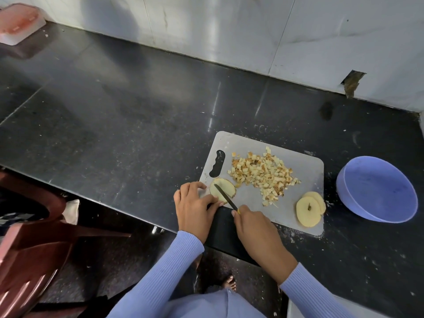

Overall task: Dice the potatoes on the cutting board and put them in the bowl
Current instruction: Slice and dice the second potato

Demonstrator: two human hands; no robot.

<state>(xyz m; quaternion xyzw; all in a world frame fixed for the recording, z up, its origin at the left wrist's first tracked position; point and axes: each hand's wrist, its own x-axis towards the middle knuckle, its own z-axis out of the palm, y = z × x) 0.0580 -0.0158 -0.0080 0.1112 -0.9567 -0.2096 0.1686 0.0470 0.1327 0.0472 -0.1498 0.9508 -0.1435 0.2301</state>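
While the potato slice point(223, 190) lies flat at the near left corner of the cutting board point(305, 166), the knife point(226, 196) rests across it, blade pointing away and to the left, so the cut in hand looks like the first of the strips that come before dicing. The right hand point(257, 228) is closed round the knife's handle, and the left hand point(195, 203) steadies the slice with its fingers bent down onto the slice's near left edge, the thumb lying just beside the blade. A heap of diced potato point(263, 173) covers the middle of the board, and two or three more uncut slices point(309, 208) are stacked at its near right corner. The lilac bowl point(376, 189) stands on the dark tabletop point(114, 125) just right of the board and appears to hold nothing, so the task seems a good way from done. The likeliest trouble is the thumb: it sits so near the edge that a slip of the blade on the wet slice could nick it. The slice is also at the very corner of the board, so a sideways push could slide it, or cut bits, off onto the tabletop. A pink lidded box point(20, 24) sits far off at the back left.
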